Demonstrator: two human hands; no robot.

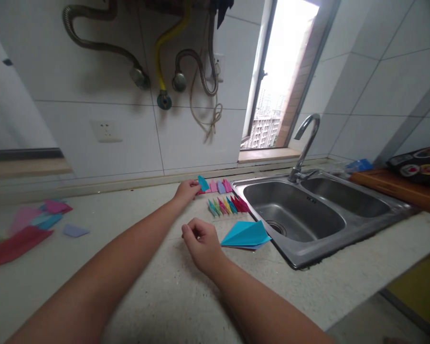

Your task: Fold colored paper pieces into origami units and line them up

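Note:
My left hand reaches to the back of the counter and pinches a small piece of folded blue paper. Right beside it runs a row of small folded papers in pink, lilac and magenta. In front of that row stands a second one of narrow folded papers, green through yellow and blue to dark red. My right hand is curled loosely above the counter, with nothing visible in its fingers. To its right lies a larger folded blue paper, a lilac layer showing under it, beside the sink edge.
A steel double sink with a tap fills the right side. Loose coloured papers and one lilac piece lie at the left. A wooden board is at the far right. Hoses hang on the wall above.

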